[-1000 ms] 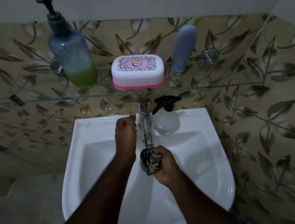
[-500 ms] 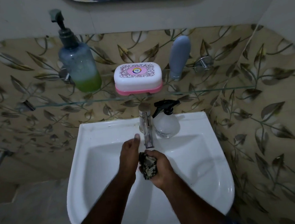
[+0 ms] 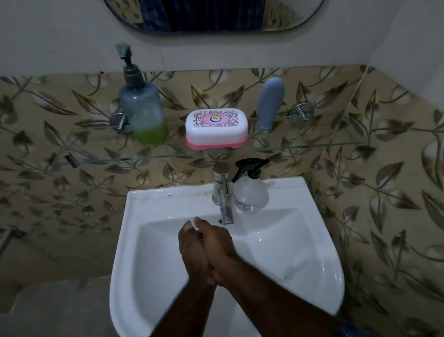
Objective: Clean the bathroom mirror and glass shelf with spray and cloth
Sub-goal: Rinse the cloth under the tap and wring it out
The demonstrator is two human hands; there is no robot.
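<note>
Bathroom washbasin, hands pressed together over it.
Left hand and right hand meet palm to palm, fingers straight (cloth hidden).

the mirror is cut off by the top edge.

I can see small dark print on the spray bottle in the middle of the frame, by the tap, but it is too tiny and blurry for me to read. The soap box just above it has a round colored mark on its lid, and I cannot read that either
</note>
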